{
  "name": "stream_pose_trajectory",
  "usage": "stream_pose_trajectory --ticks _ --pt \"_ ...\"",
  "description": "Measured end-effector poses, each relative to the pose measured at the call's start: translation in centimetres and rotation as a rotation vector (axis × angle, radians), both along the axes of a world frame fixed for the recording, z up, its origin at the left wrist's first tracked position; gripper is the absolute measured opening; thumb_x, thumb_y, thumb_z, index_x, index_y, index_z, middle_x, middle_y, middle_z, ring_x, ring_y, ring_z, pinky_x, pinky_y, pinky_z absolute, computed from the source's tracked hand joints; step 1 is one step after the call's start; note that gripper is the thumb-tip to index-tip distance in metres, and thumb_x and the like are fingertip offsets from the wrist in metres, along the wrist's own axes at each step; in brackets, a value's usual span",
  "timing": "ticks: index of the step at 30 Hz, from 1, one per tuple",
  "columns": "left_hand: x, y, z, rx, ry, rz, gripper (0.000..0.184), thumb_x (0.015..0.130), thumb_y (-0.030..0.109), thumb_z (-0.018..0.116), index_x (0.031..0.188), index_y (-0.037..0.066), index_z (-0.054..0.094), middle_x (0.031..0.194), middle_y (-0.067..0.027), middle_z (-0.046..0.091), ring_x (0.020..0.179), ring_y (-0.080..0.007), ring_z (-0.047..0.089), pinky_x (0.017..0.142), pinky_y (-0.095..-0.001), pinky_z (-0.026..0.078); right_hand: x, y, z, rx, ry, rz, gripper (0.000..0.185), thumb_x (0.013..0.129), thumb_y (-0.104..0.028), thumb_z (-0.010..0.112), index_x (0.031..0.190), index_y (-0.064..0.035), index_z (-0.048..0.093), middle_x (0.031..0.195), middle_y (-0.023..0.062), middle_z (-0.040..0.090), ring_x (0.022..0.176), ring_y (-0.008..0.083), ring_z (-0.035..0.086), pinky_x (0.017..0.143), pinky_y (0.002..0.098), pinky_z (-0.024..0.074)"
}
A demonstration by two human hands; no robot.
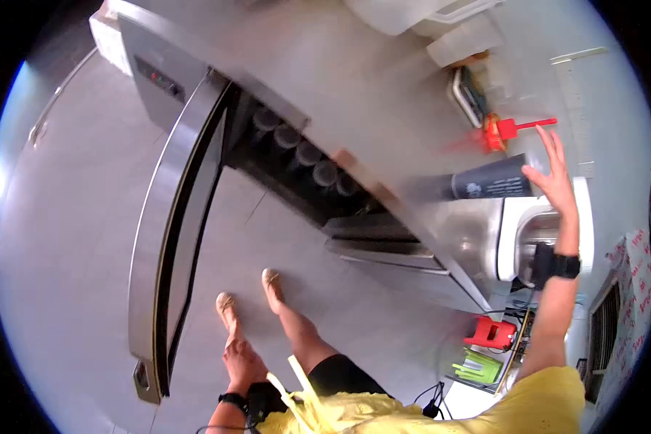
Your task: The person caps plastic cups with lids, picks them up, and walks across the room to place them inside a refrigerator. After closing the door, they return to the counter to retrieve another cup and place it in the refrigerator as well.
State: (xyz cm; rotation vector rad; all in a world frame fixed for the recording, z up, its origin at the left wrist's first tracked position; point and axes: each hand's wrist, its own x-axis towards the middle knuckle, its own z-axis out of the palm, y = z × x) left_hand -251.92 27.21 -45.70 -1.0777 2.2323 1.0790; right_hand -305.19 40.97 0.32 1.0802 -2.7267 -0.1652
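Observation:
My right hand (555, 177) is raised over the steel counter (354, 87), fingers spread and nothing in its grasp. Close to its thumb is a dark grey cup (493, 179) with white lettering; whether they touch, I cannot tell. A red long-handled tool (517, 128) lies just beyond my fingertips. My left hand (244, 362) hangs low by my leg, its fingers too unclear to read. Below the counter, a steel fridge door (159, 210) stands open. Several round-topped containers (288, 136) sit in a row inside.
A white-framed machine with a steel body (510, 239) stands by my right forearm. A red holder (490, 333) and a green rack (479, 367) sit nearer my body, among cables. White containers (463, 40) are at the counter's far end. The open door juts over the floor.

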Motion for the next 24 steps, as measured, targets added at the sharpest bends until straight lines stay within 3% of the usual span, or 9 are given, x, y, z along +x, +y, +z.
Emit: stream_pose_trajectory --ticks 2,5,7,10,16,20,21,22,24 --pt "1.1 0.8 -1.7 0.050 -0.078 -0.092 0.042 0.077 0.028 0.052 0.116 0.012 0.052 0.121 -0.0113 0.044 0.113 -0.0301 0.039 0.090 -0.0457 0.033 -1.6 0.9 -0.7 -0.129 -0.526 -0.145 0.084 0.064 -0.020 0.069 0.136 -0.0203 0.027 0.133 0.0146 0.034 0.127 0.0262 0.027 0.103 0.0349 0.0222" --pt "2.4 1.5 -4.4 0.088 -0.015 -0.053 0.042 0.076 0.027 0.052 0.115 0.015 0.053 0.120 -0.0097 0.045 0.114 -0.0282 0.038 0.092 -0.0471 0.032 -0.5 -0.6 0.4 -0.063 -0.670 -0.193 0.086 0.059 -0.021 0.067 0.136 -0.0171 0.029 0.128 0.0155 0.036 0.123 0.0233 0.031 0.101 0.0320 0.0242" --pt "2.3 2.0 -4.3 0.009 0.004 -0.062 0.036 0.072 0.026 0.053 0.106 0.014 0.059 0.114 -0.0098 0.049 0.111 -0.0286 0.040 0.090 -0.0496 0.034 -0.6 0.0 -0.2 -0.092 -0.651 -0.221 0.082 0.056 -0.021 0.066 0.131 -0.0133 0.033 0.123 0.0140 0.039 0.117 0.0223 0.035 0.098 0.0301 0.0264" --pt "2.3 2.5 -5.2 0.063 0.016 -0.009 0.038 0.070 0.026 0.055 0.107 0.016 0.059 0.118 -0.0118 0.047 0.114 -0.0297 0.038 0.091 -0.0503 0.033 1.2 0.1 0.0 -0.108 -0.497 -0.135 0.075 0.054 -0.022 0.064 0.124 -0.0075 0.041 0.115 0.0103 0.044 0.109 0.0206 0.043 0.094 0.0276 0.0304" --pt "2.6 2.8 -5.9 0.054 0.001 -0.033 0.040 0.070 0.025 0.055 0.108 0.016 0.059 0.119 -0.0119 0.047 0.115 -0.0296 0.037 0.091 -0.0513 0.031 13.0 -1.4 0.9 -0.305 -0.470 0.019 0.077 0.056 -0.031 0.061 0.123 -0.0012 0.038 0.121 0.0101 0.039 0.117 0.0229 0.037 0.100 0.0349 0.0271" --pt "1.1 1.5 -2.8 0.034 -0.058 -0.137 0.038 0.076 0.029 0.051 0.111 0.014 0.056 0.116 -0.0106 0.047 0.113 -0.0271 0.038 0.092 -0.0432 0.031 18.1 -5.7 -7.6 -0.227 -0.682 0.137 0.072 0.052 -0.029 0.066 0.115 -0.0038 0.043 0.114 0.0110 0.042 0.113 0.0249 0.040 0.097 0.0369 0.0291" --pt "1.4 1.7 -3.2 0.020 -0.043 -0.111 0.038 0.074 0.026 0.052 0.110 0.014 0.057 0.116 -0.0115 0.048 0.113 -0.0283 0.039 0.091 -0.0461 0.031 18.7 -6.9 -10.5 -0.151 -0.744 0.132 0.072 0.050 -0.028 0.068 0.114 -0.0048 0.044 0.112 0.0112 0.042 0.111 0.0248 0.041 0.097 0.0372 0.0297" --pt "2.0 2.0 -3.5 0.008 -0.029 -0.086 0.038 0.073 0.024 0.053 0.109 0.014 0.057 0.116 -0.0124 0.049 0.113 -0.0295 0.039 0.091 -0.0490 0.031 19.3 -8.1 -13.9 -0.240 -0.834 0.114 0.065 0.051 -0.015 0.071 0.111 -0.0080 0.047 0.108 0.0106 0.043 0.107 0.0256 0.043 0.093 0.0358 0.0333" --pt "2.3 2.2 -3.6 0.017 0.045 0.008 0.038 0.072 0.019 0.052 0.108 0.012 0.058 0.117 -0.0133 0.049 0.112 -0.0307 0.040 0.089 -0.0508 0.033 19.0 -8.6 -21.9 -0.340 -0.918 0.071 0.066 0.052 -0.013 0.071 0.113 -0.0060 0.046 0.107 0.0104 0.044 0.102 0.0253 0.046 0.089 0.0340 0.0377"
